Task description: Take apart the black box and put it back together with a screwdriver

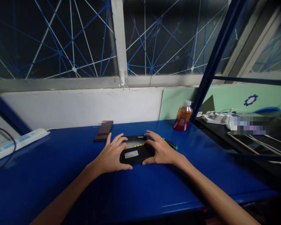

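A flat black case (144,154) with a white label (131,154) on its near part lies low over the blue table. Farther back it shows a greyish area with a row of small yellow spots (138,146) and a dark far edge. My left hand (110,153) is closed around its left side, thumb at the near edge and fingers toward the far edge. On the opposite side, my right hand (161,149) grips it the same way. Just beyond the right hand lies a green and black tool (171,144), partly hidden by that hand.
A dark phone-like slab (104,130) lies behind my left hand on the blue table (84,193). Toward the back right stands a bottle of red drink (183,116) beside a blue post. One white power strip (25,140) is at far left; cables (264,142) cover a black table at right.
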`<state>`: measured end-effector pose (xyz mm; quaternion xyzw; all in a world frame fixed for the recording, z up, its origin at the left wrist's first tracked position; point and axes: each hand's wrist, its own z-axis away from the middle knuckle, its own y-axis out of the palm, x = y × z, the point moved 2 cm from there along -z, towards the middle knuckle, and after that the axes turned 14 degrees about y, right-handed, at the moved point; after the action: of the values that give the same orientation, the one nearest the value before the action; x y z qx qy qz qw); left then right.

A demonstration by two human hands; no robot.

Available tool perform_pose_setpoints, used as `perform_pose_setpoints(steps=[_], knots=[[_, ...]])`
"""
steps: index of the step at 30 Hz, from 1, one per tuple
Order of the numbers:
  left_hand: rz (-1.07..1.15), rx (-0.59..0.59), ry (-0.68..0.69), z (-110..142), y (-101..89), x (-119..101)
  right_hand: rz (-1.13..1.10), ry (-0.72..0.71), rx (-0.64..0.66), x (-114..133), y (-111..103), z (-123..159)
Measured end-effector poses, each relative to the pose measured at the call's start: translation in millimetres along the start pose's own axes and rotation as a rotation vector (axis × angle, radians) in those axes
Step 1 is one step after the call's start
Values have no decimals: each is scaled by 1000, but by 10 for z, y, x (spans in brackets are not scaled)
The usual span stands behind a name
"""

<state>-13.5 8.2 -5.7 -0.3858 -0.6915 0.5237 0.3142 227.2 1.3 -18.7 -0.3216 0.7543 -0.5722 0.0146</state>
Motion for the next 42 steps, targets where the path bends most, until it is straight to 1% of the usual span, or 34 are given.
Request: perform_pose_setpoints(steps=[3, 6, 10, 12, 14, 17, 19, 24, 28, 30, 33, 37, 42], knots=[[65, -62, -41, -28, -66, 22, -61, 4, -34, 3, -37, -1], [138, -127, -121, -46, -150, 39, -126, 23, -90, 8, -111, -2], [236, -167, -206, -43, -213, 47, -195, 35, -86, 32, -194, -4], [283, -182, -227, -34, -215, 55, -205, 20, -81, 46, -206, -6], [310, -191, -235, -27, -208, 68, -196, -3, -106, 52, -204, -6], [321, -194, -215, -24, -202, 80, -180, -33, -163, 45, -202, -7], [324, -195, -192, -26, -207, 79, -199, -38, -166, 35, -211, -8], [356, -135, -149, -33, -192, 62, -302, -56, -89, 19, -248, -12], [395, -61, -120, -30, -157, 63, -318, -51, -36, 11, -242, -13], [398, -59, -94, -22, -170, 72, -324, -30, -20, 5, -234, -17], [346, -101, -48, 4, -239, 114, -337, 34, -27, -15, -231, -27], [299, -196, -6, 41, -342, 198, -345, 140, -69, -39, -237, -35], [289, -302, 3, 41, -366, 211, -314, 197, -98, -4, -306, -33]])
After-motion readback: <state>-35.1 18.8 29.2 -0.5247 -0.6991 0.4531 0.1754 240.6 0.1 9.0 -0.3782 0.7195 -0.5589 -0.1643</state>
